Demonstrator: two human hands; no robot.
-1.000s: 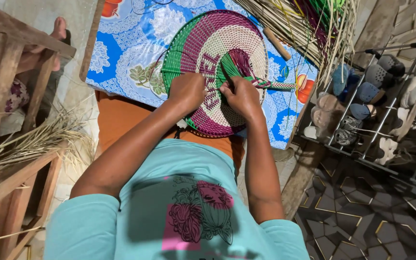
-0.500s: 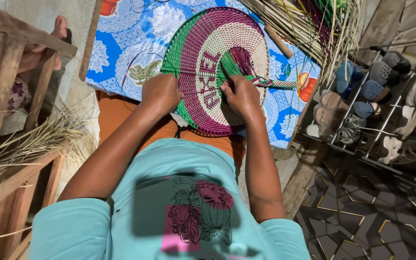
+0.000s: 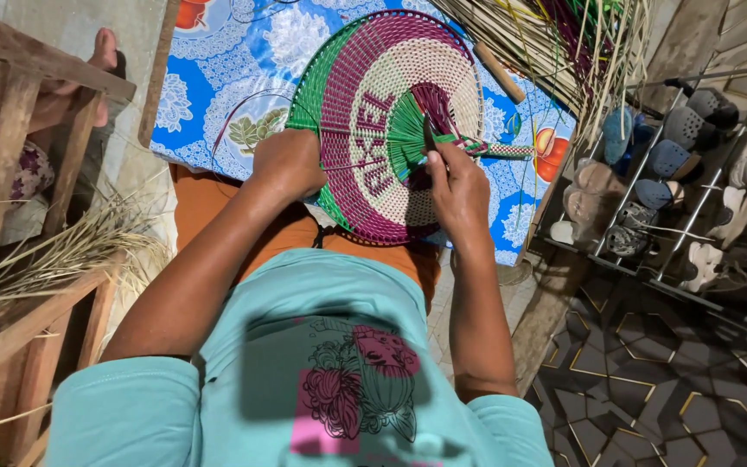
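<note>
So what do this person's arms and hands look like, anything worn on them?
Both arms are bare from the short sleeves down. The sleeves belong to a teal T-shirt with a dark and pink floral print on the front. The left hand and right hand are bare: no gloves, and no watch or bracelet shows. Rings cannot be made out on the fingers.

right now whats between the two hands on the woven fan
In the head view, the fan's purple woven band lies between the left hand and the right hand.
</note>
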